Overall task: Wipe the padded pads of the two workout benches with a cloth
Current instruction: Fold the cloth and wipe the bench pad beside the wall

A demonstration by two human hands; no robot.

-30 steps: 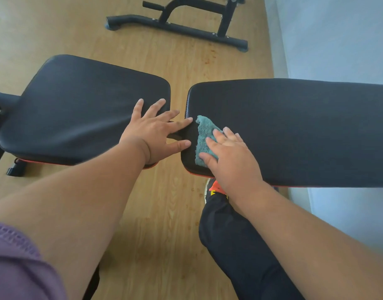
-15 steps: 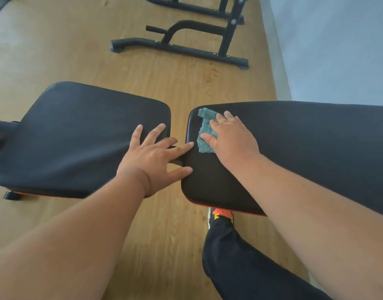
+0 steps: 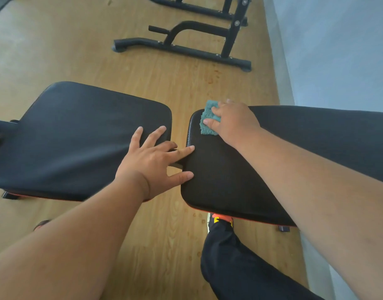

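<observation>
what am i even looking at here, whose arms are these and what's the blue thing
This comes from a camera worn on a person's head, looking down at their own two arms. No robot is involved. Below are two black padded bench pads: the left pad and the right pad, over a wooden floor. The right hand presses a teal cloth onto the far corner of the right pad. The left hand rests flat, fingers spread, bridging the gap between both pads. A black metal frame stands behind.

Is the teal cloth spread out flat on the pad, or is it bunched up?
Bunched up. The teal cloth shows uneven folds under the right hand, at the far corner of the right pad.
</observation>
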